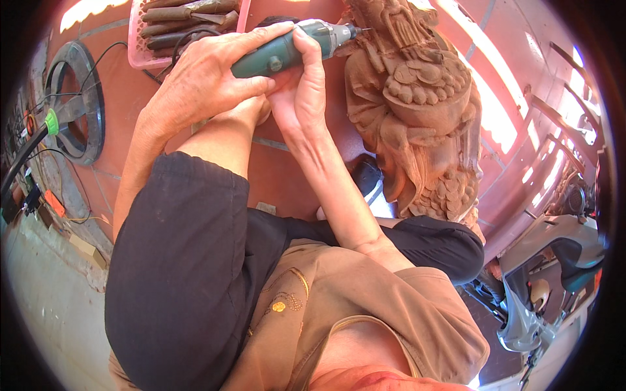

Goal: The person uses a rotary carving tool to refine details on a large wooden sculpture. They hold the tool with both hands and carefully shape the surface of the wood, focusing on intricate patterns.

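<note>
A green and grey handheld rotary tool (277, 53) is gripped in both hands. My left hand (212, 75) wraps its rear body, fingers lying along the casing. My right hand (301, 88) supports it from below, thumb pressed up against the front of the casing. Its thin bit points right, toward the upper part of a carved brown figure (417, 98). Whether the bit touches the carving, I cannot tell. The figure, with a bearded head and a bowl-like heap of round shapes, lies close to my right forearm.
A pink plastic basket (135, 39) full of long brown-handled tools stands at the upper left. Below it is a round dark stand base (94, 111) with cables around it. A grey motorbike (521, 319) is at the lower right. Red tiles (280, 176) cover the floor.
</note>
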Tool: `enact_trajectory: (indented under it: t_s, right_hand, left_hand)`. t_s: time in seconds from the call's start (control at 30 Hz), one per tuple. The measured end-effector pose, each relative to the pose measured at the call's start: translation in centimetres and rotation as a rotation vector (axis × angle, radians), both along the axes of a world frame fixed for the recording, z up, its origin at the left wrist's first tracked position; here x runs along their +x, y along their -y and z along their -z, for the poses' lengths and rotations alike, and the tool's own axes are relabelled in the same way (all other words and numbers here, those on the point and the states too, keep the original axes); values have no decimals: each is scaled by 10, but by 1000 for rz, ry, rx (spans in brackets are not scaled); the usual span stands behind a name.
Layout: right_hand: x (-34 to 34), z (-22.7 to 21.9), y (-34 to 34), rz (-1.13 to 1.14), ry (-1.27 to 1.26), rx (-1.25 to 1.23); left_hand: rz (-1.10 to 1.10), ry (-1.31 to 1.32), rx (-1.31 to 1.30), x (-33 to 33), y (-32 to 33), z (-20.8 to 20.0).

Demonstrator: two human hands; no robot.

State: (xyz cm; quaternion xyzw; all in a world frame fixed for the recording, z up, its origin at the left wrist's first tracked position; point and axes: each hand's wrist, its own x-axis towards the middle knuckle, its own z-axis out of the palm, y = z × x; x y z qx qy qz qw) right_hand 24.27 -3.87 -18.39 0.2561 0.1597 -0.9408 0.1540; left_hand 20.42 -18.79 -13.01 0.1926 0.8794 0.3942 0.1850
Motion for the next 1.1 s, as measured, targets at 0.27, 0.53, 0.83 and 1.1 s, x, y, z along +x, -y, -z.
enact_trajectory:
  t_s: [0.27, 0.53, 0.83, 1.1]
  right_hand:
    - [-2, 3, -4, 43, 36, 25]
    - [-4, -5, -5, 92, 16, -23]
    - [5, -18, -6, 136, 38, 37]
    - [5, -21, -5, 132, 40, 12]
  left_hand:
    - [55, -46, -18, -8, -6, 1]
    - [138, -118, -45, -17, -11, -8]
    - [186, -55, -44, -20, -16, -23]
    - [183, -77, -10, -21, -13, -19]
